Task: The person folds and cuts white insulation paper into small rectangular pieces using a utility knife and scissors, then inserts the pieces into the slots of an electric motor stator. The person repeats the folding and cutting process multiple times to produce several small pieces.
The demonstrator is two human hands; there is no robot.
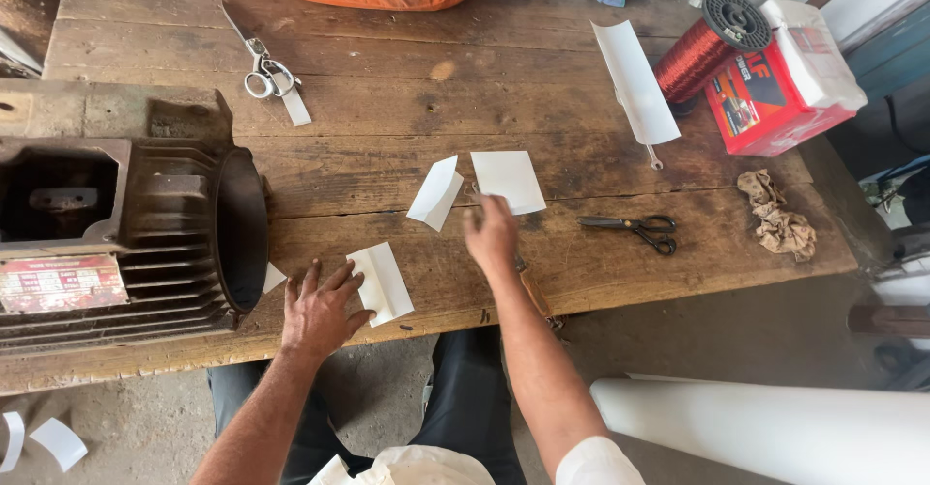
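1. My left hand (318, 312) lies flat on the wooden bench (387, 88), lower centre of frame, fingers spread wide, holding nothing.
2. Its fingertips touch the edge of a folded white paper piece (384, 282) just right of it.
3. My right hand (492, 237) is at frame centre, fingers loosely open and blurred; it sits just below a flat white paper rectangle (508, 180). I can't tell whether it touches the paper.
4. A second folded white piece (436, 192) lies just left of that rectangle.
5. Black scissors (639, 228) lie right of centre, near the right hand but apart from it.
6. Steel scissors (262, 63) sit upper left, on a white paper strip (295, 107).
7. A dark ribbed motor housing (126, 228) fills the left edge, open end facing the left hand.
8. Upper right: a curled white sheet (636, 83), a red copper wire spool (705, 49), a red box (775, 97).
9. A crumpled rag (777, 216) lies at the right edge of the bench.
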